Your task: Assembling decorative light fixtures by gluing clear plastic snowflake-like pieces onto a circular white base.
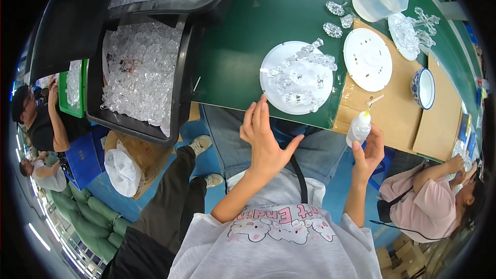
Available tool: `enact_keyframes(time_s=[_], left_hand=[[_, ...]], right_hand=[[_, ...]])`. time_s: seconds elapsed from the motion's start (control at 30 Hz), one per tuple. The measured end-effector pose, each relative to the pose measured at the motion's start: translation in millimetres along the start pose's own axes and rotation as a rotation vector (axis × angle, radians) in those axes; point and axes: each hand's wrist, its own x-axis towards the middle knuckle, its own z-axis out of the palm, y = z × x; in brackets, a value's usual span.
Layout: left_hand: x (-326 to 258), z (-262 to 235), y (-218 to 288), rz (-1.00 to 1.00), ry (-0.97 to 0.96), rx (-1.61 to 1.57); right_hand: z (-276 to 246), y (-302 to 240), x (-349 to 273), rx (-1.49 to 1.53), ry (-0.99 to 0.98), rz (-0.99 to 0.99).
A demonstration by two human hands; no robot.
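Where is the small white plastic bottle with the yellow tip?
In the head view, right of centre: the bottle is in the right hand, by the near edge of the flat brown cardboard.

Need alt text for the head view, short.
A person's right hand holds a small squeeze bottle with a yellow tip, while the open left hand is at the near edge of a white disc bearing clear faceted pieces on a green tabletop. To the left, a black bin holds many small clear pieces.
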Motion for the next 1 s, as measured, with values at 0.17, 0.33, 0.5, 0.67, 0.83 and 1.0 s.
enact_keyframes(time_s=[0.17, 0.33, 0.5, 0.67, 0.83, 1.0], left_hand=[[-8, -3, -1, 0.040, -0.065, -0.076], [3, -28, -12, 0.077, -0.057, -0.011], [41, -57, -10, 0.146, 0.177, -0.070], [65, -56, 10, 0.245, 0.212, -0.048], [73, -45, 17, 0.191, 0.153, -0.154], [74, -43, 18, 0.128, 0.093, -0.106]], right_hand=[[9, -6, -5, 0.013, 0.002, 0.013], [10, -7, -13, 0.021, 0.019, 0.031], [15, -6, -20, -0.035, -0.042, -0.018], [36, -10, -24, -0.064, -0.041, -0.043], [55, -12, -38, 0.007, -0.110, -0.025], [71, -10, -51, 0.130, -0.147, 0.149]])
